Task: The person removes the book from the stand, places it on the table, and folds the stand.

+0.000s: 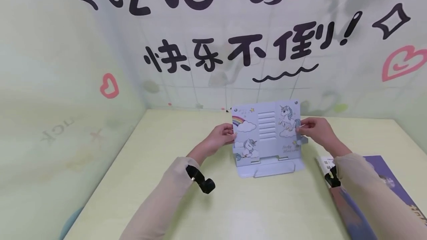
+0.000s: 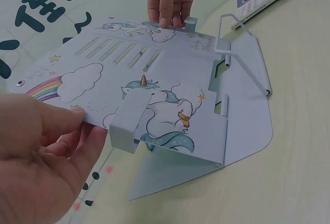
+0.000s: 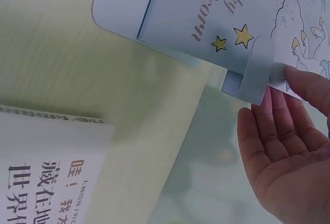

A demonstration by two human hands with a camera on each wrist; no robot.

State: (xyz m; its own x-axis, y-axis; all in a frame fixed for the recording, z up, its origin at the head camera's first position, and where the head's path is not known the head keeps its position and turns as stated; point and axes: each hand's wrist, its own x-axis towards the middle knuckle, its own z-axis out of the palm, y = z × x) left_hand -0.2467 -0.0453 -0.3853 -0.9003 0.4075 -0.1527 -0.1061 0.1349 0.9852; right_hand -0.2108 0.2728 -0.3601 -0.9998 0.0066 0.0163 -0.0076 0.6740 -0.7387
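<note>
A pale lilac book stand [image 1: 267, 143] printed with unicorns, clouds and a rainbow stands tilted back on its base at the far part of the table. My left hand [image 1: 220, 136] pinches its left side edge, thumb in front and fingers behind, as the left wrist view shows. On the opposite edge, my right hand [image 1: 315, 130] holds the panel, its thumb on the front beside a side clip [image 3: 258, 69]. Another clip [image 2: 131, 121] sits on the left edge near the unicorn. A wire page holder [image 1: 274, 171] lies across the base's front.
Right of the stand, books [image 1: 383, 173] lie on the pale table [image 1: 233, 210], partly under my right forearm. Behind the table rises a wall [image 1: 207, 95] with large dark characters. A second wall [image 1: 66, 121] runs along the left.
</note>
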